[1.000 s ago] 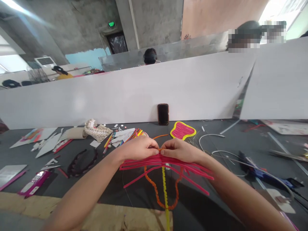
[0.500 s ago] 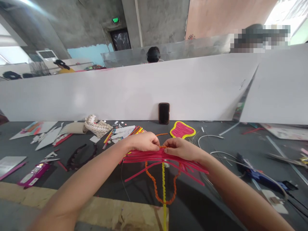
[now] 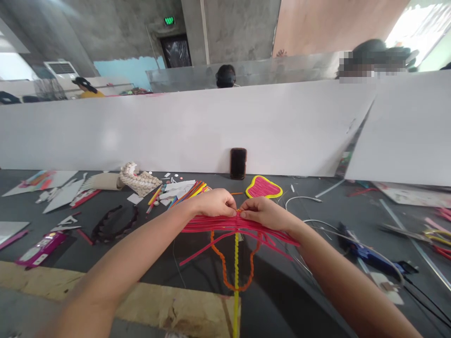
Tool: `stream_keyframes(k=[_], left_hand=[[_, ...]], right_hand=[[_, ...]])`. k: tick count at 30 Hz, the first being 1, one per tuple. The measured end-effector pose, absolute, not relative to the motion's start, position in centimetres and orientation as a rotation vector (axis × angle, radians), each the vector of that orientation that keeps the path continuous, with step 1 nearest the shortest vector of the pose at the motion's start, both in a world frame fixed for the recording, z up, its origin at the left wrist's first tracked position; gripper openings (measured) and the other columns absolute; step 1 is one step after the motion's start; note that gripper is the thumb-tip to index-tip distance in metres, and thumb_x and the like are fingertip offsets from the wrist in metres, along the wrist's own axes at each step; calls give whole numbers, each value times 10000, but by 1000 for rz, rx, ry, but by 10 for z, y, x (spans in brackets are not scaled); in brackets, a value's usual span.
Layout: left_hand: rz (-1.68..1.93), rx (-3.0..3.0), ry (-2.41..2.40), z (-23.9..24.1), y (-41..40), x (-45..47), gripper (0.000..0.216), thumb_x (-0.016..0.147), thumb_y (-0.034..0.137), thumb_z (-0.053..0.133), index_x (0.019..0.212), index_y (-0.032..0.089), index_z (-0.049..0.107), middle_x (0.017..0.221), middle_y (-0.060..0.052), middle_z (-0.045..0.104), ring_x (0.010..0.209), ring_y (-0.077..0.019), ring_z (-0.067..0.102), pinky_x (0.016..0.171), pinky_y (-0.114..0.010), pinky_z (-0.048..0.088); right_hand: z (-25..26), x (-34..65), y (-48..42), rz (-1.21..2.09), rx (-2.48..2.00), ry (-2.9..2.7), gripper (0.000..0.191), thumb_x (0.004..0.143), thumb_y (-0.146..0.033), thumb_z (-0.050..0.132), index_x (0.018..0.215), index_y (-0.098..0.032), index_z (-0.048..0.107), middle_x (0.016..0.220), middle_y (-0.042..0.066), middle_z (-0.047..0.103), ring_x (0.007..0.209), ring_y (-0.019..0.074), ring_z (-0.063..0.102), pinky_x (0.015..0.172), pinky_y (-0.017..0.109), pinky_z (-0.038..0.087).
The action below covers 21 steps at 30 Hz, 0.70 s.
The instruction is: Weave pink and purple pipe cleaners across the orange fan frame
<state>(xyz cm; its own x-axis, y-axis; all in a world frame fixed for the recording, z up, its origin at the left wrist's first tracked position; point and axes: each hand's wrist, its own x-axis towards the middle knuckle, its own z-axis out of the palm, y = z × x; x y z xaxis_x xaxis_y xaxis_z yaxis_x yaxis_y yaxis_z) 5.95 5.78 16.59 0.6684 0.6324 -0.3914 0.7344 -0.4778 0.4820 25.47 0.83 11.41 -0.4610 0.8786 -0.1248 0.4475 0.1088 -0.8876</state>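
Note:
Above the desk, my left hand (image 3: pixel 216 203) and my right hand (image 3: pixel 262 212) meet with fingertips almost touching. Both pinch the upper edge of a bundle of thin pink strands (image 3: pixel 207 224), whose loose ends fan out to either side. A small bit of orange shows between the fingertips. From the bundle hangs a twisted yellow cord (image 3: pixel 236 258), straight down towards me. Behind and around it dangles a loop of twisted orange cord (image 3: pixel 223 267). My fingers partly cover where the strands join.
A pink shape with yellow edging (image 3: pixel 264 187) lies beyond my hands, near an upright phone (image 3: pixel 238 163). Colourful strips (image 3: pixel 193 191) and a dark braided band (image 3: pixel 114 225) lie left. A blue-handled tool (image 3: pixel 369 256) and scissors (image 3: pixel 405 232) lie right. A white partition (image 3: pixel 158 134) stands behind.
The view has shifted slightly. Both hands keep pinching the pink strands at the middle, with their fingertips drawn a little closer together.

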Motion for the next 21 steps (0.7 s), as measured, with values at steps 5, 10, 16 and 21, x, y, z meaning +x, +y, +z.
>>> stream_keyframes(k=[5,10,16,21], left_hand=[[-225,2270,1080,164,58,60,217,769,332,567,794,178,719,652,20,635,607,-118,539,548,-219,351],[-19,2521,1198,163,46,51,314,887,328,515,1133,200,662,1144,-67,699,1066,-235,609,895,-332,430],[321,3023,1164,102,-14,26,175,923,166,492,972,169,659,1056,-94,684,1107,-251,582,1032,-442,399],[176,2904,1000,23,-71,16,382,888,430,620,1200,209,618,1228,-77,667,1226,-248,550,1116,-457,338]], right_hand=[[111,253,10,1297,-1281,-1963,249,833,-404,563,841,-176,664,759,5,656,643,124,528,601,254,405],[89,253,26,1248,-1367,-2060,304,857,-406,529,899,-155,696,821,30,701,709,146,590,650,261,444],[50,248,52,1176,-1481,-2183,207,808,-294,585,814,-158,740,772,35,729,736,183,635,681,275,460],[49,254,56,970,-1607,-2190,177,824,-264,588,814,-196,750,819,43,737,781,202,653,710,286,456]])
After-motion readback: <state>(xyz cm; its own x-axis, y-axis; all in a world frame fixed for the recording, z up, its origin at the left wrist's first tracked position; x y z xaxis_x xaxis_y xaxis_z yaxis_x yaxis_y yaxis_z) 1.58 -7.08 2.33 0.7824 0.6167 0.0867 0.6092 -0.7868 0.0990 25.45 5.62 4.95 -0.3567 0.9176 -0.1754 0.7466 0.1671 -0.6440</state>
